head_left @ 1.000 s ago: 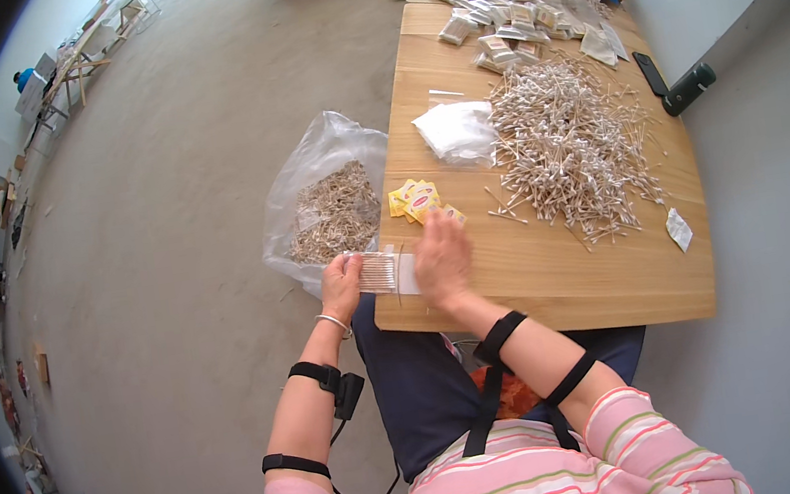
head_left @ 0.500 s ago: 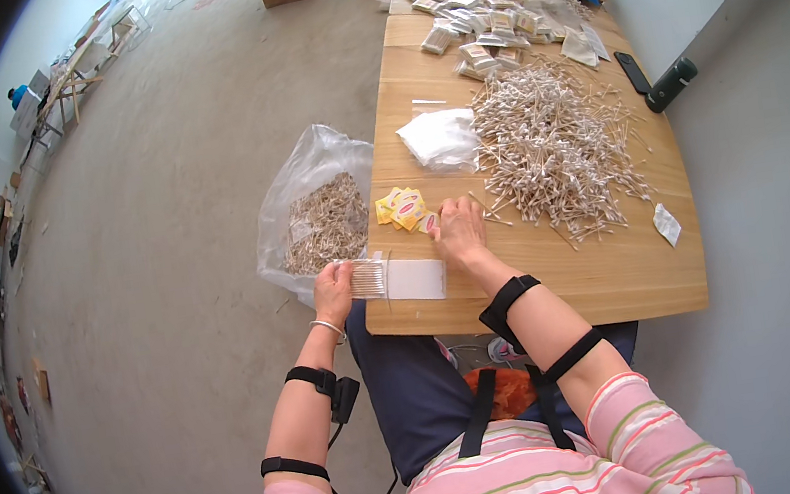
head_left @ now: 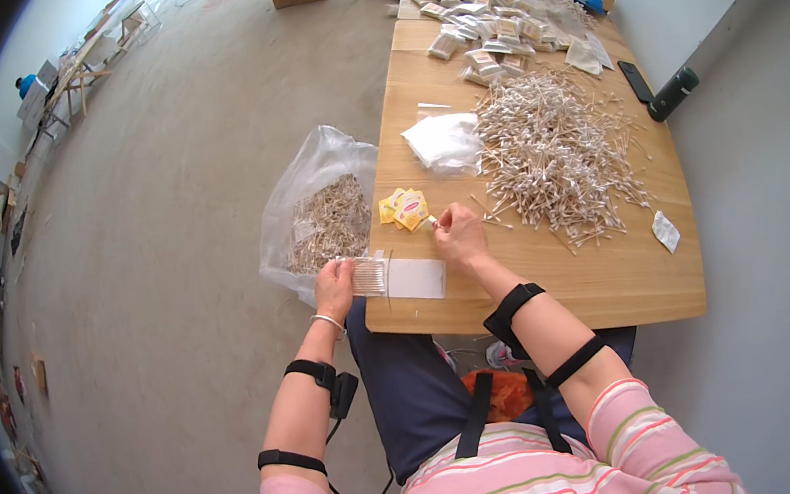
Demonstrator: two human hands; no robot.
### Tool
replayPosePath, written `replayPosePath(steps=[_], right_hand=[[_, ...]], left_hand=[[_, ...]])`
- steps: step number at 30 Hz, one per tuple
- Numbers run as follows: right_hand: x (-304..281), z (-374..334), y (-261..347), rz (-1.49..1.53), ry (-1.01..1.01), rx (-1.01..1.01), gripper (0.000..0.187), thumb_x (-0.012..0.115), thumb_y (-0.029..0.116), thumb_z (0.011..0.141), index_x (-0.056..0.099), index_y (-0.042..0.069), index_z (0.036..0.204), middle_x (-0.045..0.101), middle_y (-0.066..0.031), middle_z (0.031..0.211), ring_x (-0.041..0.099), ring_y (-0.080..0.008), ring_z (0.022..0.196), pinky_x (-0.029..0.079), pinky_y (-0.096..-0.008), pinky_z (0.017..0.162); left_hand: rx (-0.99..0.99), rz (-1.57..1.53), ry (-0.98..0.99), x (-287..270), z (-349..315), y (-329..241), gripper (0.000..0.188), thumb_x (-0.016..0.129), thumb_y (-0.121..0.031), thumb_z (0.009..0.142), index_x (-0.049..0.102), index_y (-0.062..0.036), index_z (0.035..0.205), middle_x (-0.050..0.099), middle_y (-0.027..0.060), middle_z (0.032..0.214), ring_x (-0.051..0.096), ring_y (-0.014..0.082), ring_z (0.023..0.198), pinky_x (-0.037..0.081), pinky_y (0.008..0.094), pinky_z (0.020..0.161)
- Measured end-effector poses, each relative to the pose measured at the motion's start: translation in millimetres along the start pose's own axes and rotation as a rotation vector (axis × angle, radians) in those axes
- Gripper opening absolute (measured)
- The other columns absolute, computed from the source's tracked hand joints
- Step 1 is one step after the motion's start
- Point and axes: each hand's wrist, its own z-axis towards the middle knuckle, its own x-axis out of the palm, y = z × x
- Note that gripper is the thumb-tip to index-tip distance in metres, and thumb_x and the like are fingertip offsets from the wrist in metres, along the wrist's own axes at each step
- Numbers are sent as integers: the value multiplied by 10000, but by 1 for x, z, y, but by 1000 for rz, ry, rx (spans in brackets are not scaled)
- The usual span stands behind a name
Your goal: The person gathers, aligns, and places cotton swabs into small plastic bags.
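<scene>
My left hand (head_left: pixel 334 291) is closed on a small clear plastic bag of cotton swabs (head_left: pixel 370 277) at the table's near left edge. The swabs lie side by side in it, and a flat whitish rectangle (head_left: pixel 417 279) extends from it to the right on the wood. Just beyond, my right hand (head_left: pixel 460 236) pinches a small yellow-and-white card, seen almost edge-on and mostly hidden by the fingers. A few more yellow cards (head_left: pixel 405 207) lie fanned out to the left of that hand. A big heap of loose cotton swabs (head_left: pixel 554 154) spreads to its right.
Beside the table's left edge stands a large clear sack (head_left: pixel 336 220) of swabs. White plastic bags (head_left: pixel 443 142) are stacked beyond the cards. Packed swab bags (head_left: pixel 484 17) pile up at the far end. A phone (head_left: pixel 635 82) and dark bottle (head_left: pixel 673 95) are by the wall.
My right hand has drawn one yellow card slightly away from the others, its fingers now pinched together. The left hand and its bag stay nearly in place.
</scene>
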Motion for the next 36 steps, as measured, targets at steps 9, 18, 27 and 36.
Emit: replayPosePath(steps=[9, 18, 27, 36], right_hand=[[-11, -24, 26, 729, 223, 261, 134, 704, 91, 743, 630, 35, 839, 621, -30, 693, 573, -90, 615, 457, -266, 544], [10, -50, 59, 881, 216, 500, 140, 713, 41, 766, 579, 69, 795, 606, -27, 674, 497, -73, 492, 367, -201, 417], [31, -65, 70, 1312, 280, 725, 148, 658, 34, 804, 517, 8, 840, 629, -121, 708, 654, -181, 583, 565, -271, 473], [35, -71, 84, 1011, 249, 745, 142, 671, 94, 810, 568, 21, 743, 584, -57, 593, 528, -114, 417, 368, -235, 335]], left_hand=[[16, -56, -56, 1, 5, 16, 318, 561, -305, 885, 628, 4, 854, 644, 117, 724, 610, 219, 679, 460, 352, 635], [62, -37, -95, 5, 5, 16, 326, 556, -321, 885, 627, -6, 845, 651, 153, 747, 628, 286, 701, 467, 379, 640], [63, 53, -121, 6, 3, 10, 284, 551, -278, 907, 638, -9, 880, 649, 86, 726, 602, 166, 670, 464, 314, 624], [40, 59, -130, 6, -1, 4, 298, 555, -302, 902, 636, -16, 885, 642, 102, 713, 611, 188, 666, 468, 335, 617]])
